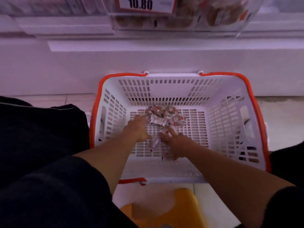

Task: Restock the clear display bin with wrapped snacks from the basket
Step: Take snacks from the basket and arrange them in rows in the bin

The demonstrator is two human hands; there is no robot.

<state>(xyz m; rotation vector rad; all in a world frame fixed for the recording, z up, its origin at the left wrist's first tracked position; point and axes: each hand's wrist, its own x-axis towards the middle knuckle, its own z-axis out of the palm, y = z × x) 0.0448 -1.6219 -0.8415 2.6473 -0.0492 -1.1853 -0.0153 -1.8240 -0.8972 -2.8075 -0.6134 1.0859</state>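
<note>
Reaching into basket: left hand flat on wrapped snacks, right hand gripping some nr front edge; fingertips blurred, partly hidden.

I see a basket of smooth white slotted plastic; the wrapped snacks look glossy and crinkled, and the display bin at twelve o'clock is clear plastic.

I see the basket on the floor before the shelf base; the wrapped snacks lie in it, toward its far middle; my left hand and right hand reach in beside them, left just behind right; the display bin sits above, behind the basket.
</note>
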